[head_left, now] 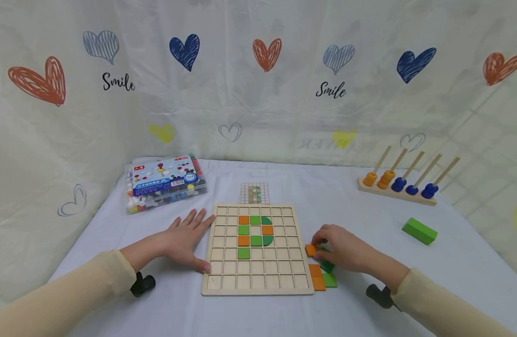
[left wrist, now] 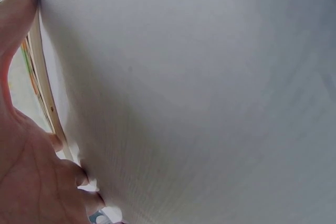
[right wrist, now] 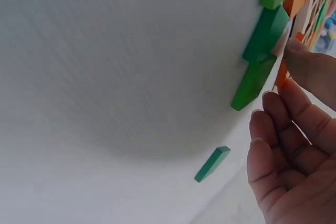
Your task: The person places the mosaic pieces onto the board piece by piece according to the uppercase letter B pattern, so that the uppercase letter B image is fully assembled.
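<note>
A wooden grid board (head_left: pixel 258 282) lies in the middle of the table in the head view. Orange and light green squares and two dark green rounded pieces sit in its cells. My left hand (head_left: pixel 185 239) is spread flat at the board's left edge, thumb and fingertip touching the frame. Beside the right edge, my right hand (head_left: pixel 344 248) pinches an orange square tile (head_left: pixel 310 250) between thumb and index finger; the right wrist view shows the same tile (right wrist: pixel 281 73). Around it lie orange tiles (head_left: pixel 316 277), a light green tile (head_left: pixel 330 280) and dark green pieces (head_left: pixel 327 266), partly hidden by the hand.
Behind the board lies a small printed pattern card (head_left: pixel 254 193). A clear plastic box (head_left: pixel 167 182) of colourful parts is at the back left. To the right stand a peg rack (head_left: pixel 397 191) with orange and blue beads and a green block (head_left: pixel 420 231).
</note>
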A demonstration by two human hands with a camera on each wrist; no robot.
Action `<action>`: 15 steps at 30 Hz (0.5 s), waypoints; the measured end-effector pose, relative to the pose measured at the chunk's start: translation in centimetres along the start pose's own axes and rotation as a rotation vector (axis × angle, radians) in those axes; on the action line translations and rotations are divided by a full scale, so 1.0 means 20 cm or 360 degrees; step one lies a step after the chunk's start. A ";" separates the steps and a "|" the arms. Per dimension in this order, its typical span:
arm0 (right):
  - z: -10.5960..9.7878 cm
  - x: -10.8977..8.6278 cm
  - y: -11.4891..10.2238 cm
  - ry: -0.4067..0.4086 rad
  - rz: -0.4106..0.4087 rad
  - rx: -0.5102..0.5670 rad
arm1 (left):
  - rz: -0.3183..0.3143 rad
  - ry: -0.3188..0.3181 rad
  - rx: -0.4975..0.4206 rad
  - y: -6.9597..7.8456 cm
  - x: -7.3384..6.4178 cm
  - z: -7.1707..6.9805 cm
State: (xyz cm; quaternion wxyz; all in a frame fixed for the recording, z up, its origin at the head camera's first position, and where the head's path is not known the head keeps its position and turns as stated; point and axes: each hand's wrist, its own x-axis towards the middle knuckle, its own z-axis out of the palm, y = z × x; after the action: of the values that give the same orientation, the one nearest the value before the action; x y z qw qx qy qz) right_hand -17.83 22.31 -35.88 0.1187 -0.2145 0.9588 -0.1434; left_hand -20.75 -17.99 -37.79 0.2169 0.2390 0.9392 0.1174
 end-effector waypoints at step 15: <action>0.04 0.14 -0.27 0.0044 -0.0092 0.0063 | 0.0013 0.0021 0.0007 0.00 0.00 0.01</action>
State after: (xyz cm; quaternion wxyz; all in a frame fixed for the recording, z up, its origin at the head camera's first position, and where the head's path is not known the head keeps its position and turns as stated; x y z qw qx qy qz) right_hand -18.05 16.09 -35.34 0.1055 -0.2377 0.9508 -0.1685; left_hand -20.70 -17.99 -37.91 0.2095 0.2426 0.9399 0.1177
